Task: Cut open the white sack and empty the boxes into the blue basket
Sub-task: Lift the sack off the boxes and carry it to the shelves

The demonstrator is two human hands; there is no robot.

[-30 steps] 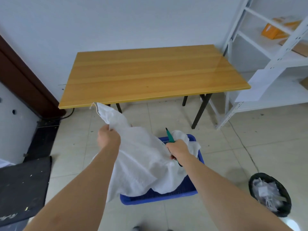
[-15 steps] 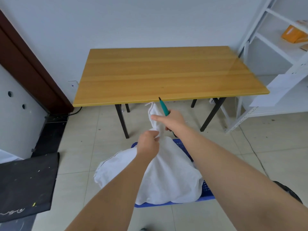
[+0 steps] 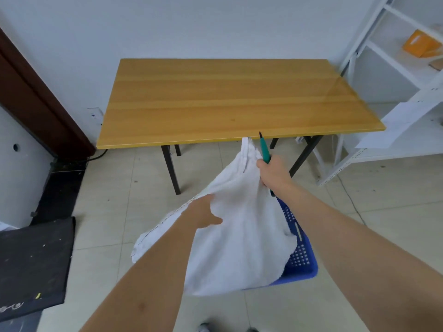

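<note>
White sack (image 3: pixel 239 236) now gripped lower by left hand (image 3: pixel 203 213).

Both arms stretched fwd; R hand (image 3: pixel 273 172) fist clenched, raised higher; L hand (image 3: pixel 203 213) lower, fingers hidden, thumb out
</note>
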